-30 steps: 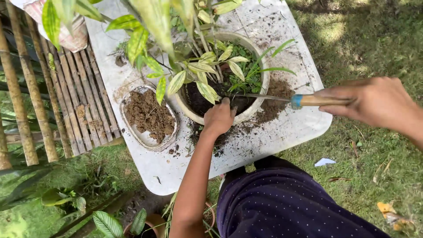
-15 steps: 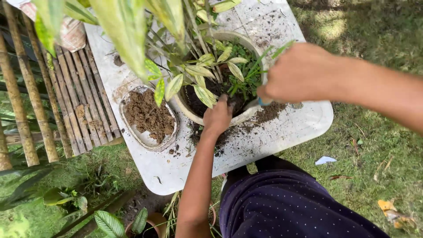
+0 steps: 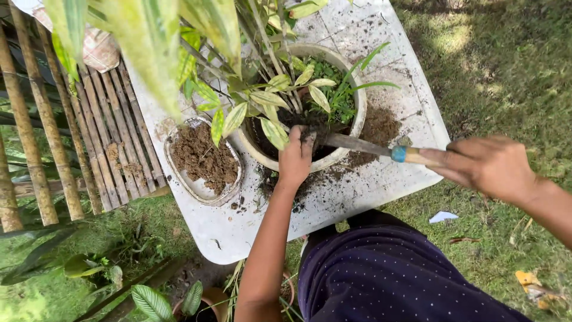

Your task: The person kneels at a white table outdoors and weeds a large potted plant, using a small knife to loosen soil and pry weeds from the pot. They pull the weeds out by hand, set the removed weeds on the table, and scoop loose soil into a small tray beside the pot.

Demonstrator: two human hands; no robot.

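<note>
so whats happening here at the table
A person stands at a white table on grass. The left hand rests on the rim of a pale plant pot. The right hand grips a trowel whose blade reaches into the pot's soil. Beside the pot sits a tray of soil, and loose soil is scattered around.

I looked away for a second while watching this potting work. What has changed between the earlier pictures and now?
The right hand, which half a second ago was over the pot, has drawn back to the right, holding the trowel by its handle with the blade reaching into the pot's soil. The left hand stayed on the pot's near rim. The soil dish and white table are unchanged.
</note>
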